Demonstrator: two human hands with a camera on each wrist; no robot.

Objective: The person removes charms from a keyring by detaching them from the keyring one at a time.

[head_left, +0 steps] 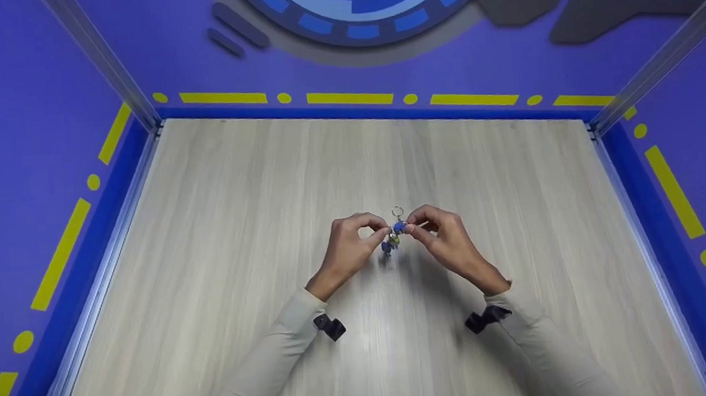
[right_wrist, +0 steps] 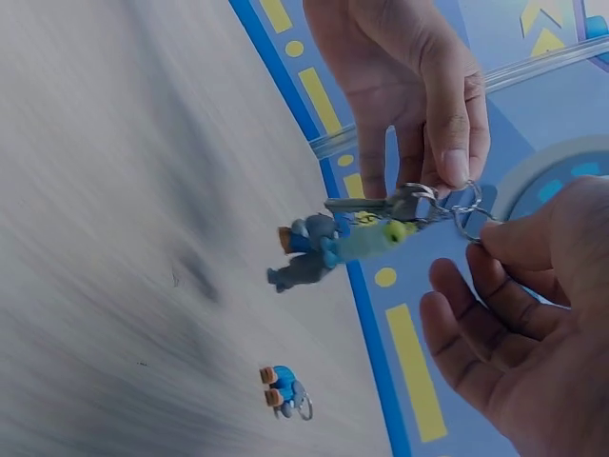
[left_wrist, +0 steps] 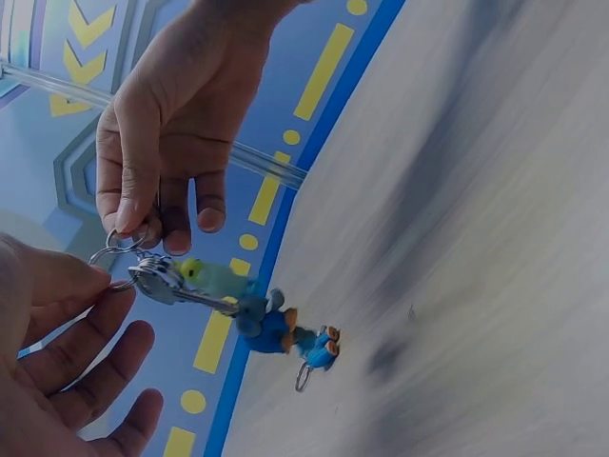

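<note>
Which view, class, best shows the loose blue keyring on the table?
The right wrist view: the loose blue keyring appears clear of the hanging charms. The left wrist view shows it crowded beside them; the head view, only tiny.

To my eye this was a walled work booth point(head_left: 168, 43), something like a lab bay. Smooth blue-violet panels point(head_left: 6, 123), joined at the corners by straight silver metal posts point(head_left: 101, 57), rose on three sides of a broad, pale wood-grain tabletop point(head_left: 265, 185). Bright yellow dashes and dots point(head_left: 350, 98) ran along the panels, and a large grey-and-blue ring graphic point(head_left: 363, 31) decorated the back one, science-fiction fashion.
</note>
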